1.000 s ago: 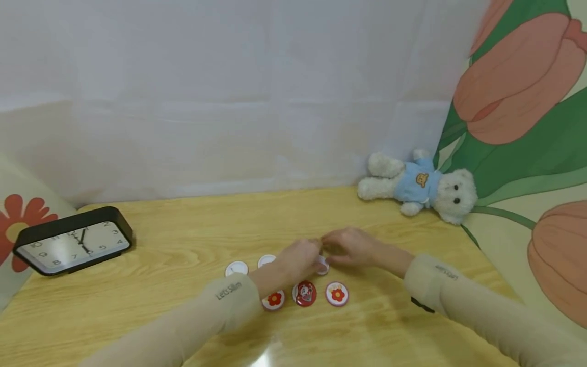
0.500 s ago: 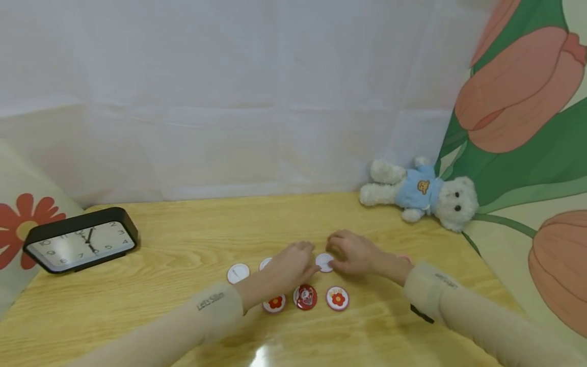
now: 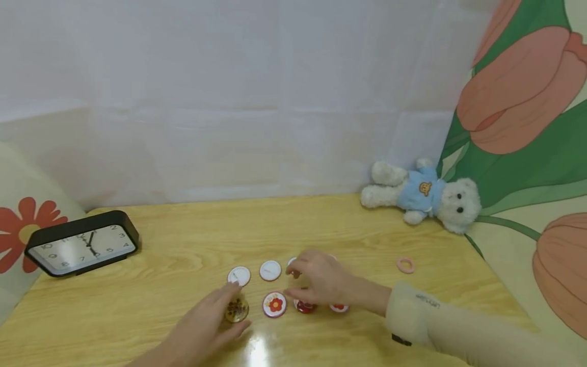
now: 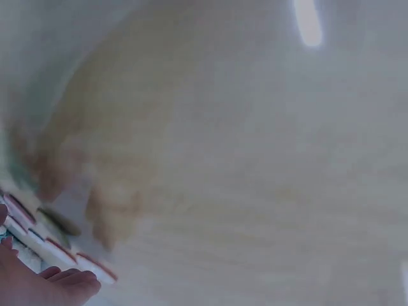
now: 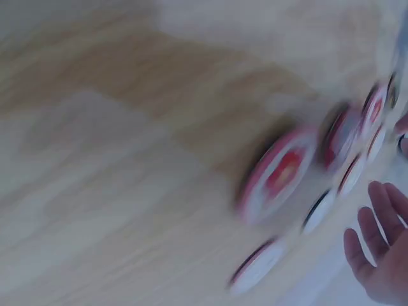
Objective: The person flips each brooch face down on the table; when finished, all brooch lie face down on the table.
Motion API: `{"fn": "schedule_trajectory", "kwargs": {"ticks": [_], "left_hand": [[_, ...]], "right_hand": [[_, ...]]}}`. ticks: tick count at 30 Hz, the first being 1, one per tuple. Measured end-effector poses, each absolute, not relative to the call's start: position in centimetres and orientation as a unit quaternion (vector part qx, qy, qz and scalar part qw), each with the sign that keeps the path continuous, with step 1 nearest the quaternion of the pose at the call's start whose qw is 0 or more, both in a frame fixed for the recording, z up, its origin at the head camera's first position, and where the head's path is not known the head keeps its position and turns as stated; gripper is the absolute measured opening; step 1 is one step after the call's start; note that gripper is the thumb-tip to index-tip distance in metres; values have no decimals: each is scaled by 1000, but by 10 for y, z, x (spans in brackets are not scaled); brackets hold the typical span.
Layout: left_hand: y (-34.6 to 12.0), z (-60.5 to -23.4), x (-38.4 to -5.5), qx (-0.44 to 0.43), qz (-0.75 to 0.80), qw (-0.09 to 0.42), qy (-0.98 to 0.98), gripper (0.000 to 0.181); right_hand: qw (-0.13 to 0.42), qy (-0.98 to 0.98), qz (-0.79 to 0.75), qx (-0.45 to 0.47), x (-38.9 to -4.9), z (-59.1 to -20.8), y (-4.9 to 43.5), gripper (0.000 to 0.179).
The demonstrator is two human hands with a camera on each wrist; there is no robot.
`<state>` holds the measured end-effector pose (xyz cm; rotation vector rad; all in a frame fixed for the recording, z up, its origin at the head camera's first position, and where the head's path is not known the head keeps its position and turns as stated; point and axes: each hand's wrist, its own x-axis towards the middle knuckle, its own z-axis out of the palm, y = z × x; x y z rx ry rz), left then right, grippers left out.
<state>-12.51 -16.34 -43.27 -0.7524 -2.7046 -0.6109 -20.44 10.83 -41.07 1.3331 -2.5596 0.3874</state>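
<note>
Two short rows of round badges lie on the wooden table. My left hand (image 3: 202, 321) is at the left end of the front row, thumb and fingers spread on either side of a gold-brown badge (image 3: 237, 310). Over the right part of the rows hovers my right hand (image 3: 323, 279), partly hiding a red badge (image 3: 304, 307), a flower badge (image 3: 339, 308) and white ones behind. Uncovered between the hands are a red-flower badge (image 3: 274, 305) and a white badge (image 3: 270, 270); another white badge (image 3: 239, 276) lies farther left. In the right wrist view, the fingers (image 5: 376, 233) look extended and hold nothing.
A black-framed clock (image 3: 82, 243) stands at the left. At the back right lies a white teddy bear (image 3: 422, 196) in a blue shirt. A pink ring (image 3: 405, 265) rests right of the badges. White cloth (image 3: 183, 102) hangs behind the table (image 3: 183, 229).
My left hand has left the right end of the back row and come left and nearer, to the gold-brown badge. My right hand has shifted left and nearer, uncovering the pink ring.
</note>
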Motion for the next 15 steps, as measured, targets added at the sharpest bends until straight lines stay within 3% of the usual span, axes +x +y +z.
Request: {"fn": "schedule_trajectory", "kwargs": {"ticks": [8, 15], "left_hand": [[-198, -449, -102, -215, -187, 137, -949, 74], [-204, -454, -101, -208, -175, 109, -956, 69]], "right_hand": [[111, -861, 55, 493, -175, -410, 47, 59], [72, -876, -10, 477, -174, -415, 24, 64]]}}
